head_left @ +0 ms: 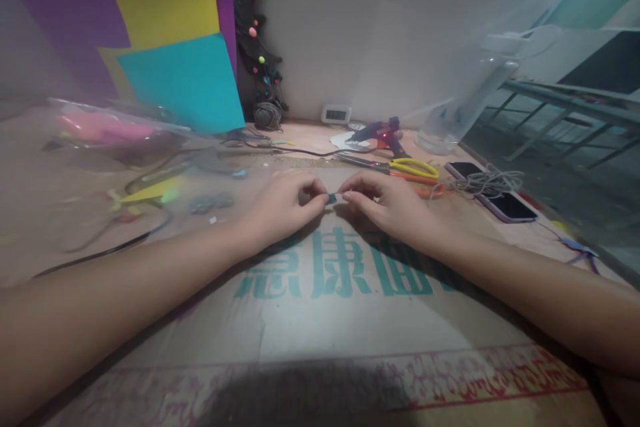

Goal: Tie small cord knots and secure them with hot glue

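Note:
My left hand (pixel 293 203) is closed, thumb and forefinger pinching a small dark teal piece (pixel 332 198). Just to its right, the thumb and forefinger of my right hand (pixel 377 200) are pinched on a thin strand that runs to the same piece. What the piece is made of is too small to tell. Both hands are low over a board (pixel 300 327) printed with green characters. Scissors with yellow handles (pixel 415 168) and an orange-handled tool (pixel 430 190) lie behind my right hand.
A purple glue gun (pixel 383 135) with a red light stands at the back, near a small white clock (pixel 336 114). At right, phones (pixel 507 205) lie under a coiled cable (pixel 493 181). A black cord (pixel 117 247), coloured sheets (pixel 185 80) and a clear bag (pixel 113 127) are at left.

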Motion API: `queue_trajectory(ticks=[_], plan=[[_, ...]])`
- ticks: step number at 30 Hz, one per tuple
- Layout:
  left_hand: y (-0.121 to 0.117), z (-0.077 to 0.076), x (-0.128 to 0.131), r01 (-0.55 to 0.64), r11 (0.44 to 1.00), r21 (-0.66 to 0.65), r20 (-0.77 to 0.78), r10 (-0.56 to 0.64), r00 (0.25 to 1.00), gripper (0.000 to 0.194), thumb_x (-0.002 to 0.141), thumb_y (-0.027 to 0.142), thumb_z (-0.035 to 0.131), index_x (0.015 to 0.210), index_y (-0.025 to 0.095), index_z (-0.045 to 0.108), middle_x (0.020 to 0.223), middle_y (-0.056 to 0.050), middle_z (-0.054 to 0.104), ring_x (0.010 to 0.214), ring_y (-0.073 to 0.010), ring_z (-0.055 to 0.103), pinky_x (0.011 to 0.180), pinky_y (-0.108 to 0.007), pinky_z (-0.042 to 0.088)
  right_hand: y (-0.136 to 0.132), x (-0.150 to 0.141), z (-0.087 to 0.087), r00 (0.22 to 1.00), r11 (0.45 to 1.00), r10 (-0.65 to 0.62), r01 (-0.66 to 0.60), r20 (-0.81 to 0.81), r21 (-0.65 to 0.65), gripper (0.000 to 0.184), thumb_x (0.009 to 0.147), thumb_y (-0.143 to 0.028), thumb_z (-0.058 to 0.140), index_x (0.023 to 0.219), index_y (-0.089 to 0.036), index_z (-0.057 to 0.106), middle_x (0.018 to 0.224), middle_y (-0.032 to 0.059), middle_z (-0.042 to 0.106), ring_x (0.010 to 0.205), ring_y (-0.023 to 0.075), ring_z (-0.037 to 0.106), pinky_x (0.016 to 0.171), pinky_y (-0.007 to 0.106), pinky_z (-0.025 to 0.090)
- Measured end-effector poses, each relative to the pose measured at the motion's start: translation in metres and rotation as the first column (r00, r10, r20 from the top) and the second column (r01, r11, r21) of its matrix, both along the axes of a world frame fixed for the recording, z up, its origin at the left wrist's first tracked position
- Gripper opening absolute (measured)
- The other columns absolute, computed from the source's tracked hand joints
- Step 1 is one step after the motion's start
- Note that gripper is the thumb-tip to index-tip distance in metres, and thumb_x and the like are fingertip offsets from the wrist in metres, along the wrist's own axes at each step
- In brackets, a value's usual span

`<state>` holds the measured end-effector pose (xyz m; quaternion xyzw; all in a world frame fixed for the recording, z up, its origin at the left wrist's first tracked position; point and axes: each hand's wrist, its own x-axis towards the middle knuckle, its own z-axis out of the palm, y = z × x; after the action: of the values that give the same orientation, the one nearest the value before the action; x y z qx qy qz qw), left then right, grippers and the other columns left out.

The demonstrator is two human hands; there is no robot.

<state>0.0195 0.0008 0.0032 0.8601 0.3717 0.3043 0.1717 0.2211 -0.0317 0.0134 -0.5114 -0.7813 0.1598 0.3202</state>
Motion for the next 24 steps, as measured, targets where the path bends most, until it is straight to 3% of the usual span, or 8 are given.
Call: queue_trajectory(ticks=[4,7,14,20,24], plan=[[0.0,-0.001,0.0,-0.014,1.0,0.011,0.038,0.014,0.999,0.016,0.085,0.029,0.054,0.077,0.019,0.063,0.082,-0.002,0.068,0.083,-0.0193,0.06,0.077,-0.032,0.041,-0.003,-0.006,0.001,0.973,0.95,-0.014,-0.059,-0.229,-0.308,0.018,0.087,-0.029,0.059,0.102,-0.02,0.06,0.058,-0.0035,0.061,0.051,0.0119,0.059,0.046,0.021,0.043],[-0.001,0.0,0.0,-0.031,0.999,0.028,0.063,0.029,0.998,0.015,0.085,0.029,0.054,0.077,0.018,0.062,0.082,-0.002,0.067,0.082,-0.0193,0.06,0.076,-0.032,0.042,-0.003,-0.008,0.003,0.944,0.902,-0.024,-0.121,-0.328,-0.414,0.024,0.084,-0.029,0.063,0.106,-0.02,0.059,0.057,-0.0042,0.06,0.052,0.0114,0.06,0.045,0.019,0.043],[-0.003,0.001,0.0,-0.048,0.998,0.043,0.099,0.043,0.994,0.015,0.086,0.027,0.054,0.075,0.018,0.06,0.081,-0.001,0.066,0.082,-0.0188,0.06,0.077,-0.032,0.042,-0.001,-0.008,0.001,0.883,0.887,0.025,-0.236,-0.469,-0.396,0.028,0.094,-0.034,0.046,0.112,-0.016,0.056,0.07,0.0017,0.07,0.037,0.0052,0.044,0.037,0.019,0.034],[-0.003,0.0,-0.001,-0.04,0.998,0.05,0.125,0.033,0.992,0.013,0.085,0.025,0.055,0.075,0.018,0.06,0.08,-0.001,0.066,0.081,-0.018,0.06,0.077,-0.031,0.042,0.001,-0.009,-0.002,0.832,0.892,-0.025,-0.231,-0.554,-0.388,0.023,0.089,-0.028,0.055,0.109,-0.017,0.059,0.069,-0.0014,0.067,0.037,0.0033,0.04,0.038,0.018,0.032],[-0.003,0.001,-0.001,-0.043,0.997,0.06,0.128,0.035,0.991,0.014,0.085,0.025,0.055,0.074,0.018,0.06,0.08,-0.001,0.066,0.081,-0.0185,0.06,0.077,-0.031,0.042,-0.001,-0.013,-0.001,0.809,0.858,-0.06,-0.257,-0.584,-0.444,0.027,0.085,-0.025,0.06,0.111,-0.017,0.059,0.066,-0.0018,0.066,0.038,0.0043,0.041,0.036,0.017,0.031]])
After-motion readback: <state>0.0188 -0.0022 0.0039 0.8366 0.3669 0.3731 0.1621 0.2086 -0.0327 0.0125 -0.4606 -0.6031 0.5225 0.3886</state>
